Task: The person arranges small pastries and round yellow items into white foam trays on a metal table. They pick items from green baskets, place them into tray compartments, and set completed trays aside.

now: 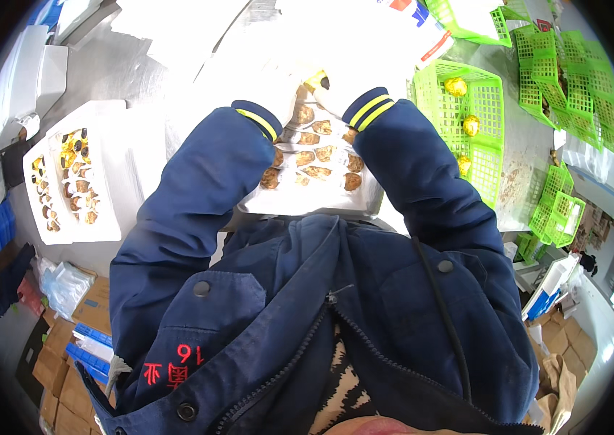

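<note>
A white tray (312, 204) stands close before my body, holding rows of brown, mottled mushroom-like pieces (317, 173) with white wrapping between them. Over its far part are my left hand (280, 87) and my right hand (334, 95), both washed out by glare. Between them is a piece in yellow foil with a dark spot (318, 80). The fingertips of my right hand touch it; whether my left fingers hold anything cannot be made out. A green plastic basket (494, 136) to the right holds several gold foil-wrapped balls (471, 125).
White trays (106, 179) with foil-wrapped and brown pieces lie at the left. More green baskets (568, 81) stand at the far right, smaller ones (557, 206) nearer. A printed white bag (432, 41) lies at the back right. Cardboard boxes (68, 380) are on the lower left.
</note>
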`<state>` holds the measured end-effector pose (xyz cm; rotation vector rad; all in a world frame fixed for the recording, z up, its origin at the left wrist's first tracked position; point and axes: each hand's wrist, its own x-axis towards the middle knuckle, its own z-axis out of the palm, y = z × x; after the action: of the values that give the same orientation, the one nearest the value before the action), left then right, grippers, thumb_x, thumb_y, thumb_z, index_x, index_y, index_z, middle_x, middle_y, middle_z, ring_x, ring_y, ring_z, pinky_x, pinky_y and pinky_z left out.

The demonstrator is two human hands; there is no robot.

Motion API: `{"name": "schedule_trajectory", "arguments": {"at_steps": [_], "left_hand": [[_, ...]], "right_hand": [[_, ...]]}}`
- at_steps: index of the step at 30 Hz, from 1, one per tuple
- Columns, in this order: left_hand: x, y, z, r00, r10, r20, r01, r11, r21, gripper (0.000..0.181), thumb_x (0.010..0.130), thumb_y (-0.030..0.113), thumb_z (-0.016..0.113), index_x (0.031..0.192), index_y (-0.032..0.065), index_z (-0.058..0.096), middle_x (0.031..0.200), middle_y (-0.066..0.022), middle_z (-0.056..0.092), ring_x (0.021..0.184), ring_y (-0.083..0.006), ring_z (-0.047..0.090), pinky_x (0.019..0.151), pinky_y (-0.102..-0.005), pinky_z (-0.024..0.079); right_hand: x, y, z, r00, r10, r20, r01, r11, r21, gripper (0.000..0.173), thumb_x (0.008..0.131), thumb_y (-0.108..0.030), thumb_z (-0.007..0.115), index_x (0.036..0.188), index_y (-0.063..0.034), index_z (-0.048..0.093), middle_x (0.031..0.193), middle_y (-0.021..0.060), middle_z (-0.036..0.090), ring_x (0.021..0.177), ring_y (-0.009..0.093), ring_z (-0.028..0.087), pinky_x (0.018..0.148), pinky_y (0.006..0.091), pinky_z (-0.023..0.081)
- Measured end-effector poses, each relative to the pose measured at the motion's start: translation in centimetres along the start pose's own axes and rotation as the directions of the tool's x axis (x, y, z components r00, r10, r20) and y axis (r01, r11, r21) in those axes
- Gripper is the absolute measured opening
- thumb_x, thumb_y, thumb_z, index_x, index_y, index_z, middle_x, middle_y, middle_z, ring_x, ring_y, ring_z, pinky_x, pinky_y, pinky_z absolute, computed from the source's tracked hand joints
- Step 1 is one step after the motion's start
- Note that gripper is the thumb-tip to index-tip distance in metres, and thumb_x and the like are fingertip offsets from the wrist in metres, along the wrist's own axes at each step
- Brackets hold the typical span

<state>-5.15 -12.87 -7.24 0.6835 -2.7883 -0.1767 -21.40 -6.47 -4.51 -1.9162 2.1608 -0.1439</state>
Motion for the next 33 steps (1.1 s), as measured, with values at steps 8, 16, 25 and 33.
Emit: {"name": "schedule_trajectory", "arguments": {"at_steps": [8,16,25,33], "left_hand": [[-0.3,-0.2,0.8,0.995,-0.070,0.075,0.071,0.997,-0.014,0.025,0.074,0.006,0.058,0.099,0.0065,0.062,0.099,-0.0089,0.061,0.100,-0.0265,0.054,0.096,-0.0394,0.040],[0.8,0.0,-0.2,0.954,-0.152,0.260,0.180,0.980,-0.088,0.029,0.075,0.004,0.057,0.104,0.0076,0.061,0.101,-0.0102,0.060,0.099,-0.0278,0.053,0.091,-0.0379,0.042],[1.4,1.0,-2.4,0.987,0.093,0.131,-0.067,0.980,-0.188,0.023,0.078,0.011,0.065,0.101,0.0065,0.063,0.095,-0.0082,0.061,0.093,-0.0265,0.055,0.083,-0.0369,0.045],[1.8,1.4,-2.9,0.997,-0.016,0.080,0.026,0.991,-0.132,0.015,0.076,0.011,0.066,0.091,0.0085,0.066,0.091,-0.0074,0.065,0.087,-0.0238,0.061,0.077,-0.0322,0.048]], "right_hand": [[-0.4,1.4,3.7,0.991,-0.022,-0.134,0.034,0.995,0.091,0.041,0.076,-0.038,0.066,0.103,-0.0070,0.062,0.098,0.0165,0.063,0.090,0.033,0.060,0.082,0.0404,0.047],[-2.7,2.1,-3.4,0.978,-0.105,-0.179,0.129,0.983,0.129,0.040,0.072,-0.023,0.064,0.108,-0.0044,0.063,0.097,0.0174,0.064,0.089,0.034,0.061,0.081,0.0407,0.048],[-9.3,8.2,-6.7,0.852,-0.083,-0.516,0.196,0.966,0.169,0.026,0.072,-0.004,0.055,0.096,-0.0026,0.065,0.086,0.0150,0.065,0.081,0.032,0.061,0.073,0.0398,0.049],[-12.4,9.8,-6.8,0.846,-0.023,-0.533,0.137,0.975,0.176,0.022,0.070,-0.004,0.058,0.091,-0.0017,0.064,0.083,0.0138,0.065,0.078,0.031,0.061,0.070,0.0402,0.049]]}}
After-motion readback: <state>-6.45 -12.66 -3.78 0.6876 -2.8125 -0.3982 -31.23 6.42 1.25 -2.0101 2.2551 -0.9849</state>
